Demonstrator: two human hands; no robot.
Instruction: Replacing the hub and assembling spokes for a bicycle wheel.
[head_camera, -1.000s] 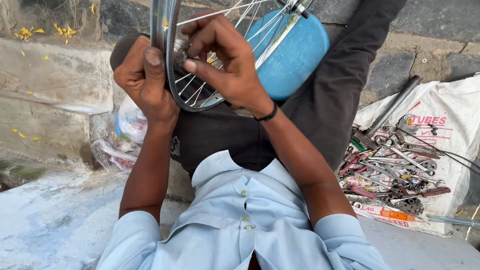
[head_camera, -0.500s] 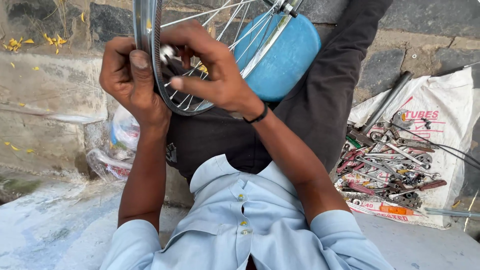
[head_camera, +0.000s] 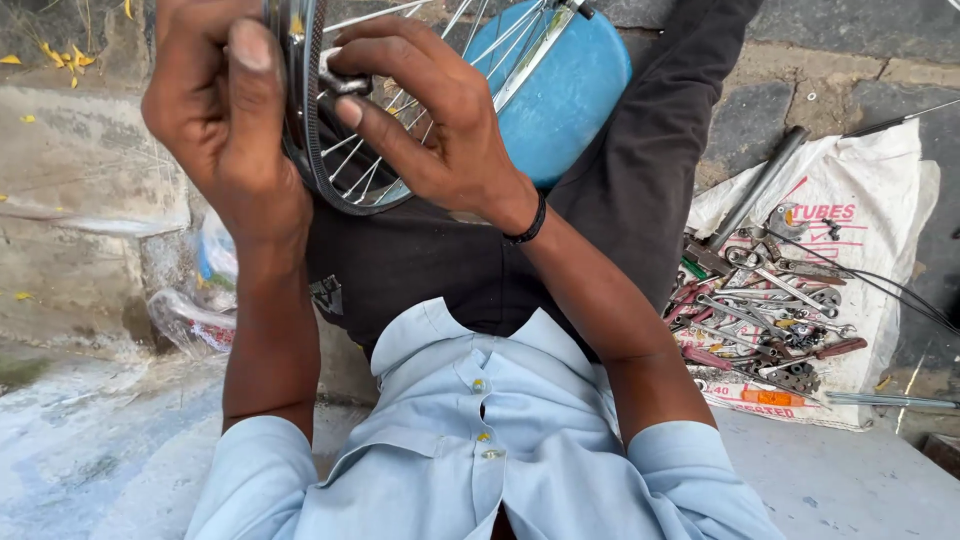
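Up near the top of the view, a thin metal bicycle wheel rim (head_camera: 312, 150) with shiny wire spokes (head_camera: 400, 120) stood edge-on over the lap. The left hand (head_camera: 215, 110) was clamped around the rim's outer side, thumb flat along it. The right hand (head_camera: 430, 120) reached through from the spoke side, its fingers (head_camera: 350, 75) pinching a small silvery piece at the rim's inner edge, in front of a smooth blue plastic drum (head_camera: 560, 95).

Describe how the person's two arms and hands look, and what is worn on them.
Both arms are bare from the elbows down, and both hands are bare, without gloves. The light blue shirt has short sleeves that end above the elbows. The right hand has a thin black band round its wrist. The left hand has nothing on its wrist. No rings show.
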